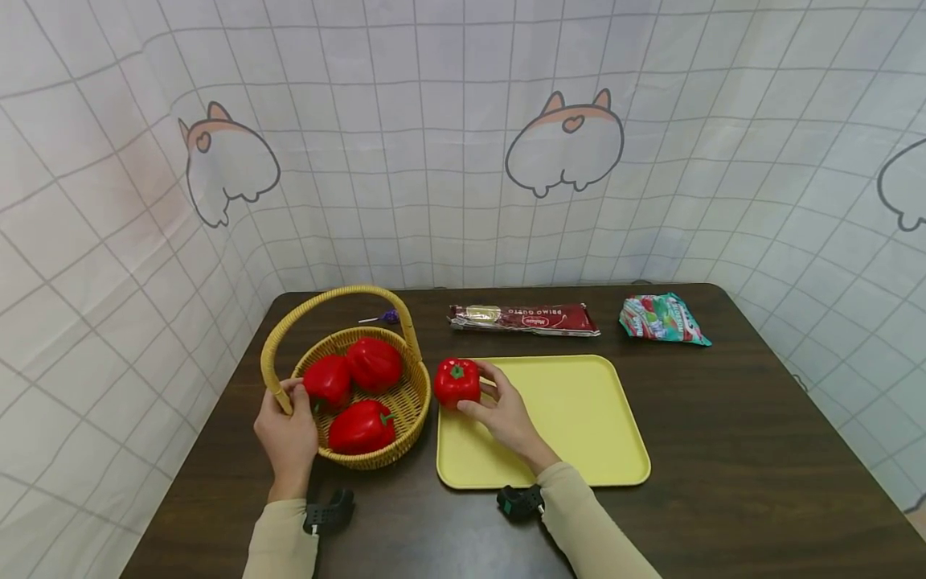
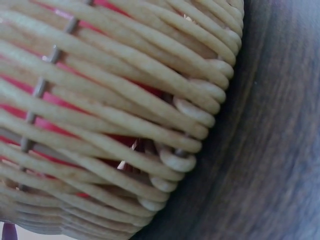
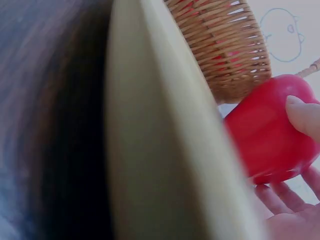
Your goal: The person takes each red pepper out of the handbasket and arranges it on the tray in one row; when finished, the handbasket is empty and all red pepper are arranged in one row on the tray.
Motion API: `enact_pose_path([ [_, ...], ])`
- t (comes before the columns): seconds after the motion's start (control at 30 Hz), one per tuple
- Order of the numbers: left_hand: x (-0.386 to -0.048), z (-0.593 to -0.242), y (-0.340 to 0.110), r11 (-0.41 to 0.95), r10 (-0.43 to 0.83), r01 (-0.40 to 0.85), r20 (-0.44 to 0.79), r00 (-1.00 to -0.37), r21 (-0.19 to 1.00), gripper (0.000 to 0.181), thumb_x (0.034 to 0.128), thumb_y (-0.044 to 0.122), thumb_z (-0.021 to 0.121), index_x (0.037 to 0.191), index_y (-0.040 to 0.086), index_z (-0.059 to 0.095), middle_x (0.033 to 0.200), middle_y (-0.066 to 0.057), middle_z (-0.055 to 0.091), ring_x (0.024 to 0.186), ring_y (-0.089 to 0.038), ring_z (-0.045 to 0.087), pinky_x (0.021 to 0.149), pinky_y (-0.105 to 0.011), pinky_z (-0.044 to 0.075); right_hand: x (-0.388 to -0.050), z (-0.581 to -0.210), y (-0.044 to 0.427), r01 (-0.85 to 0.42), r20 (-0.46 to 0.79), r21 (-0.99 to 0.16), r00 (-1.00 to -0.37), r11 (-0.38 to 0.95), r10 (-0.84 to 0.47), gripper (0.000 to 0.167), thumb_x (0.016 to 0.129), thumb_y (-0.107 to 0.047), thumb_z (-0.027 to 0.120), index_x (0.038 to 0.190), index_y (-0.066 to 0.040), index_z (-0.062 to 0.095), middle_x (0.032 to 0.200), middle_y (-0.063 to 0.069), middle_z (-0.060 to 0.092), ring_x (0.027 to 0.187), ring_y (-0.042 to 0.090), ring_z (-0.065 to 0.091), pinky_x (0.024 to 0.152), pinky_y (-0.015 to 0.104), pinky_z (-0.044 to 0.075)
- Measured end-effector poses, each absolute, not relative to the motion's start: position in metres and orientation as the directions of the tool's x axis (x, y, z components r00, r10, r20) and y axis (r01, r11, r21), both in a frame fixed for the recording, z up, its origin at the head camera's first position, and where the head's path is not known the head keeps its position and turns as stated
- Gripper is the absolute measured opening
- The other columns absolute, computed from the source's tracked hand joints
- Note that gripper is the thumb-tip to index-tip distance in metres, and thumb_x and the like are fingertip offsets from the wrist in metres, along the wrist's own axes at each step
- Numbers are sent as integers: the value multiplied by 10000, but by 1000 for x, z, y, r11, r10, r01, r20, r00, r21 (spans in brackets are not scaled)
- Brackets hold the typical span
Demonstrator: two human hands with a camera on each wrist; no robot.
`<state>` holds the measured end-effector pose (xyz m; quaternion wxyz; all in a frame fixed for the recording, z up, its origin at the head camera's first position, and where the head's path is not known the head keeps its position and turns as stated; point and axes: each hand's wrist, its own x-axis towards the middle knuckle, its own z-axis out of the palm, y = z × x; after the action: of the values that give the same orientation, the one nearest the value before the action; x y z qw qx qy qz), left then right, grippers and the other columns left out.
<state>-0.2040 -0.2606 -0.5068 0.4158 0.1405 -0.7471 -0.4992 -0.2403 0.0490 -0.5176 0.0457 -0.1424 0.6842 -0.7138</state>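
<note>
A yellow wicker basket (image 1: 376, 460) with an arched handle stands at the left of the table, holding several red bell peppers, one of them (image 1: 362, 427) near its front. My left hand (image 1: 288, 434) grips the basket at the foot of its handle, on the left rim. In the left wrist view the basket's woven side (image 2: 100, 110) fills most of the picture, and the hand is out of sight. Between thumb and fingers my right hand (image 1: 508, 414) holds a red bell pepper (image 1: 457, 383) over the left edge of a yellow tray (image 1: 579, 418). The right wrist view shows this pepper (image 3: 272, 130) too.
Behind the tray lies a dark red packet (image 1: 524, 319). A green and red candy bag (image 1: 664, 318) is at the back right. Beyond the basket a purple lollipop (image 1: 389, 317) rests on the dark wooden table (image 1: 752, 450). A patterned curtain (image 1: 448, 161) hangs behind.
</note>
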Motion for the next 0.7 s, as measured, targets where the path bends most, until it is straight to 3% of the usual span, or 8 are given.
enact_pose_path([
  [0.5, -204, -505, -261, 490, -618, 208, 506, -602, 846, 167, 955, 116, 604, 1054, 1, 672, 943, -116, 685, 731, -115, 494, 645, -222, 365, -227, -490, 52, -135, 140, -990, -948, -38, -287, 742, 861, 38, 690, 1484, 54, 288, 1507, 259, 326, 1330, 449, 405, 976, 430, 447],
  [0.7, -204, -505, -261, 504, -622, 201, 514, -590, 840, 153, 949, 102, 604, 1037, 2, 679, 933, -119, 689, 715, -110, 487, 638, -226, 358, -223, -484, 53, -123, 116, -992, -967, 19, -225, 731, 861, -21, 711, 1467, 55, 310, 1480, 265, 358, 1313, 454, 414, 999, 472, 427],
])
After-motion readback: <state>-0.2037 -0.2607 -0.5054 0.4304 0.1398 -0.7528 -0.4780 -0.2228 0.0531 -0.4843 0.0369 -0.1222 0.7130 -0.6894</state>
